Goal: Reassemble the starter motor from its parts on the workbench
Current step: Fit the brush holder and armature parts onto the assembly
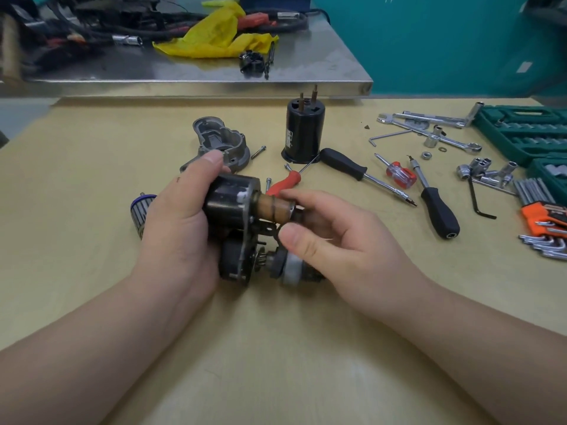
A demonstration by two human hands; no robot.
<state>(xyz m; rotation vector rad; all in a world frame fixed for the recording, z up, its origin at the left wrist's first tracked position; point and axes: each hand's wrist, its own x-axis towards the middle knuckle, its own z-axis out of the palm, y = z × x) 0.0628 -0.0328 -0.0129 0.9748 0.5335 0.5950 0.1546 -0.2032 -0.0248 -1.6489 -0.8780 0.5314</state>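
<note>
Left hand point(181, 222) grips the black cylindrical body of the starter subassembly point(233, 210), fingers curled over its far side and thumb on top. The part is held just above the workbench point(276, 348), near centre.

Right hand point(331, 237) pinches the copper-coloured plunger end point(273, 207) that sticks out of the body to the right; forefinger lies over the top, thumb underneath near a small black ring. Whether the ring is held as well: cannot tell.

Long axis of the held body runs left to right, the plunger end pointing right toward the right hand. A flat metal plate stands edge-on between body and plunger. Below it, a pinion gear and grey drive cylinder point(291, 268) also point right, under the right palm.

Outward from the grip: armature point(141, 210), blue-capped, lies just left of the left hand, on the bench. Grey cast nose housing point(221, 142) lies beyond the left hand, open side up. Black motor case point(304, 130) stands upright further back, two studs pointing up. Red-handled screwdriver point(285, 182) lies just beyond the plunger. Loose bolt point(258, 152) between housing and case. Black-handled screwdrivers, spanners, sockets and a green socket case point(521, 130) lie to the right.
</note>
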